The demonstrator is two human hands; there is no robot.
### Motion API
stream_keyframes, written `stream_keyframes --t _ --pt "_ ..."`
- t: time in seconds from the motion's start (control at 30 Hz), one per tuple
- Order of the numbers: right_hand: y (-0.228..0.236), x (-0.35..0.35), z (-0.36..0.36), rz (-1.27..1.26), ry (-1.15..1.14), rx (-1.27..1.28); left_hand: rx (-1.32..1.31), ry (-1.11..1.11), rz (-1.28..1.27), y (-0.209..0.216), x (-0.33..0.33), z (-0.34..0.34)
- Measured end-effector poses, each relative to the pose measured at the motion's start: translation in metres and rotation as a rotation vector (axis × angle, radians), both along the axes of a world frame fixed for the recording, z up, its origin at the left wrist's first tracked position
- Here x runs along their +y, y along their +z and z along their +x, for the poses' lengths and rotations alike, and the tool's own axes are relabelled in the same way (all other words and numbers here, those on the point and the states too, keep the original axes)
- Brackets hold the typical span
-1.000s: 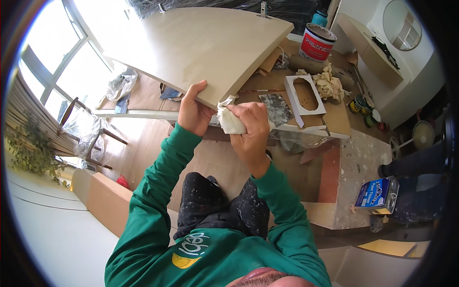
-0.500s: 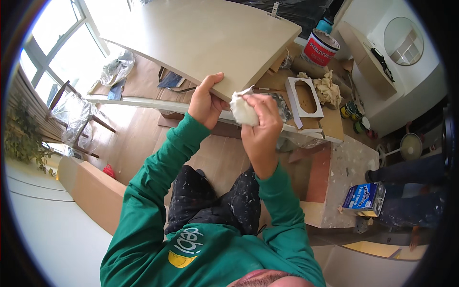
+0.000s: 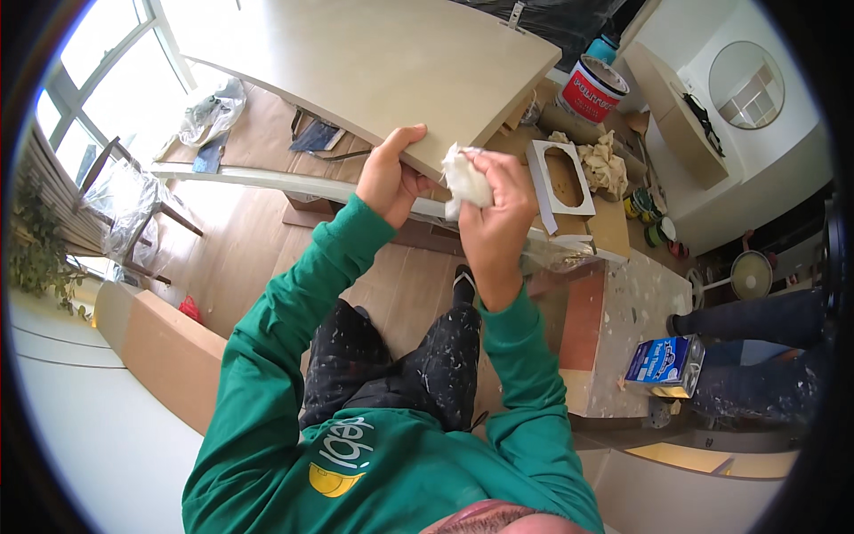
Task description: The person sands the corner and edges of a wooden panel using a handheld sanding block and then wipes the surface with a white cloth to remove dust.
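A large beige board [image 3: 374, 62] lies across supports in front of me. My left hand [image 3: 390, 174] grips its near edge, thumb on top. My right hand [image 3: 491, 206] holds a crumpled white rag [image 3: 466, 181] against the board's near corner edge. Both arms are in green sleeves. Below them are my paint-spattered dark trousers.
A red and white paint bucket [image 3: 591, 87] stands behind the board. A white box with brown contents [image 3: 561, 176] and crumpled paper [image 3: 605, 164] lie to the right. A blue carton [image 3: 665, 365] sits on a speckled slab. Another person's legs [image 3: 756, 320] are at the right. A chair [image 3: 133, 214] stands at left.
The view has shifted so the board and both hands sit higher. My right hand with the rag has moved slightly right along the board's edge. The left hand keeps its grip.
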State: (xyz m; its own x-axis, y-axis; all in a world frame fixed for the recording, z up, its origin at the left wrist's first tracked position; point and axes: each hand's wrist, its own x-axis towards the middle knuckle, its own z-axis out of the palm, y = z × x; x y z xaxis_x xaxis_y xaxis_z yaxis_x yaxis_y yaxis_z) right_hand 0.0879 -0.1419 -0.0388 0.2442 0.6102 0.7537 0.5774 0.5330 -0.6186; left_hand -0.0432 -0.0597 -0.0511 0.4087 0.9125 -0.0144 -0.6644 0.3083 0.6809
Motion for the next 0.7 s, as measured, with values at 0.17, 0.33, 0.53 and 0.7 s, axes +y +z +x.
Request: stream_keyframes --t 0.17,0.33,0.53,0.7 --pt "-0.003 0.0 0.002 0.001 -0.002 -0.026 0.02 -0.004 0.01 0.002 -0.002 -0.005" --pt "-0.006 -0.005 0.0 -0.023 0.009 -0.017 0.01 0.007 -0.002 0.002 -0.001 -0.006" --pt "-0.002 0.016 0.015 -0.039 -0.015 0.075 0.027 0.0 0.015 0.014 -0.005 -0.003" --pt "-0.011 -0.013 0.0 0.007 0.038 -0.06 0.018 0.052 -0.037 0.01 -0.01 0.001"
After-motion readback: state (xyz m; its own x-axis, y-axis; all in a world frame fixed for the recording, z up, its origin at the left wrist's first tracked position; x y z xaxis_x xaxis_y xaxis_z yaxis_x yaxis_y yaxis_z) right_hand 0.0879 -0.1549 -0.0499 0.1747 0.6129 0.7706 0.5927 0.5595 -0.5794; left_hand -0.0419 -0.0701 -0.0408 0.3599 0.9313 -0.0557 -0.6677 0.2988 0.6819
